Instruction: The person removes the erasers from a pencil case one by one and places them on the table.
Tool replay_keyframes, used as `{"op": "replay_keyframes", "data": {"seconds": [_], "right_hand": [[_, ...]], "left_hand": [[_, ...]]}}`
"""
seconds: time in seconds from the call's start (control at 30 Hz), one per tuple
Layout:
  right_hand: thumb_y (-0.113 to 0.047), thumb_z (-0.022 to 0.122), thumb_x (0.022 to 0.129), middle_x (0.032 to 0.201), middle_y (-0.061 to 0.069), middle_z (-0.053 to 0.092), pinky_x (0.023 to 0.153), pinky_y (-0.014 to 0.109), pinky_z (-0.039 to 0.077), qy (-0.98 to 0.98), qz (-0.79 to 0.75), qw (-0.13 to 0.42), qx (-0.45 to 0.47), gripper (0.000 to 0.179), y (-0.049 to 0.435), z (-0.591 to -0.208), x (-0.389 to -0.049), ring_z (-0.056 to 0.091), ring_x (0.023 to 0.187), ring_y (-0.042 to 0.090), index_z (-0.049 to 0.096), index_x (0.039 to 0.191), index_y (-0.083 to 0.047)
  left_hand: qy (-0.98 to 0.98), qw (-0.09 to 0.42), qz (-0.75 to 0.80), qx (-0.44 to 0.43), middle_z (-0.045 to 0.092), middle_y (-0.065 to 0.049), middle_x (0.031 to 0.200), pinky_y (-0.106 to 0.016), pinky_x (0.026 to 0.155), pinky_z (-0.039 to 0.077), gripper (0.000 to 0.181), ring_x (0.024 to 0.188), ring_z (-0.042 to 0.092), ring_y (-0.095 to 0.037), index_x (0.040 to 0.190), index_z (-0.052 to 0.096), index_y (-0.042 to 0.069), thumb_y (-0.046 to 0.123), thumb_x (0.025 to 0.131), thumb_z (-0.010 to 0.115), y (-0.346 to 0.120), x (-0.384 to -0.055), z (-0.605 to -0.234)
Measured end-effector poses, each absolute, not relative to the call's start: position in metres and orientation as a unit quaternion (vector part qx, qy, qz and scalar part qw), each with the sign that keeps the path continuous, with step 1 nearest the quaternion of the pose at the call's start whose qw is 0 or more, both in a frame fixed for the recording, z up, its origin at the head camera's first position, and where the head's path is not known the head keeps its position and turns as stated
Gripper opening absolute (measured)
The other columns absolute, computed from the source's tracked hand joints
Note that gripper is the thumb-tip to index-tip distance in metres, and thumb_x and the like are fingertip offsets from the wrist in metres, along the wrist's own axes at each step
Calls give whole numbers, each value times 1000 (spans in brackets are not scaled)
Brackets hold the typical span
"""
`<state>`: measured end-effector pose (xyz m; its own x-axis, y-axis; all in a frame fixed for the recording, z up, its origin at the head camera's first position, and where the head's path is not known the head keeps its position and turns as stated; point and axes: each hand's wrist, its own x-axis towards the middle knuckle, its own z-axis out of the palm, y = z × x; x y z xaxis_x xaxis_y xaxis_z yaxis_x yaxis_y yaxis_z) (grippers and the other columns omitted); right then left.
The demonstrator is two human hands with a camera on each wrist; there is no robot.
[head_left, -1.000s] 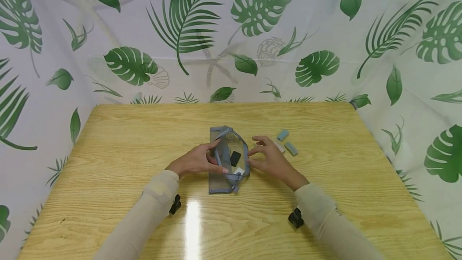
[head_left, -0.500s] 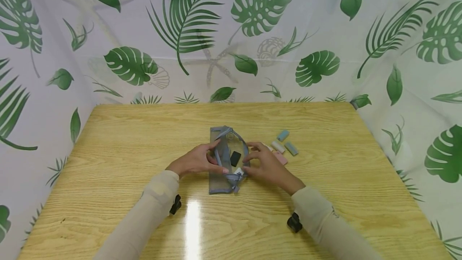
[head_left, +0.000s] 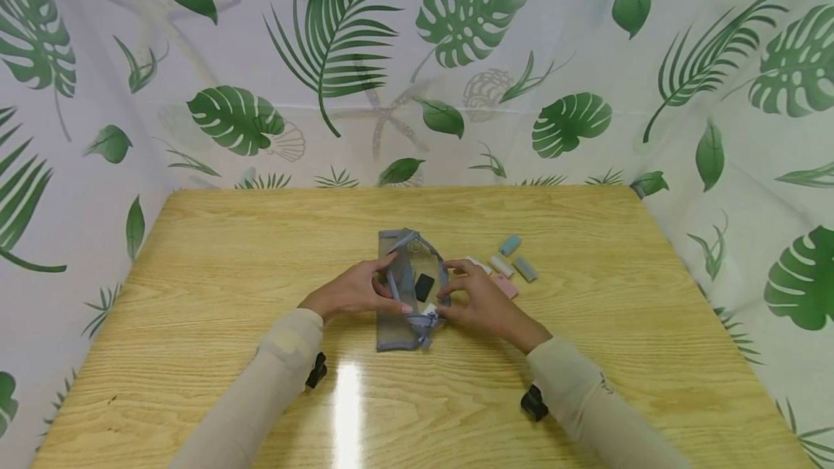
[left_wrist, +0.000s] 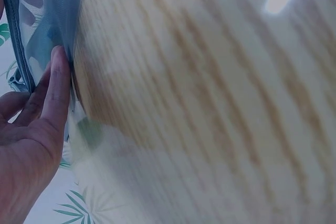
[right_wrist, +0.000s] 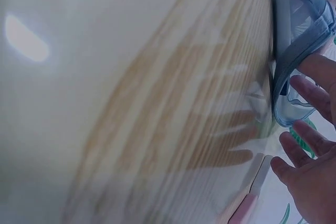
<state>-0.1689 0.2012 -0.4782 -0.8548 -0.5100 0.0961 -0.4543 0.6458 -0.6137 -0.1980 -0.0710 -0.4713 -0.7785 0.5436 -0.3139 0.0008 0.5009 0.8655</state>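
Slid the right hand point(head_left: 481, 299) in against the small blue-grey mesh pouch point(head_left: 405, 277) since the frame a second ago, uncovering a flat pink block point(head_left: 505, 286) and a thin white block point(head_left: 482, 265); basically no change with the left hand point(head_left: 355, 286). Pouch lying mid-table on the yellow wood-grain tabletop point(head_left: 228, 273), mouth spread wide, with a small black rectangular block point(head_left: 424, 288) showing inside. Gripping the left rim between thumb and fingers on the left side, looks like; on the right, touching the rim, but can't tell whether pinching or just resting. Could go wrong pretty easily, judging by that floppy mesh: let go on one side and probably end up with a collapsed mouth. Tug too hard and maybe tip the black block out. Also worth watching the pink block, sitting right beside the hand: easy to knock with a careless sweep back.
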Motion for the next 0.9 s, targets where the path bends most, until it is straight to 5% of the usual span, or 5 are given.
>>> {"op": "replay_keyframes", "data": {"seconds": [0.9], "right_hand": [[-16,87,82,145,26,47,103,58,43,907,-311,54,-278,19,199,-474,-171,48,128,46,80,97,-6]], "left_hand": [[822,284,465,165,63,-9,123,-38,90,54,112,100,66,-15,164,18,15,40,80,88,-69,-196,-469]]}}
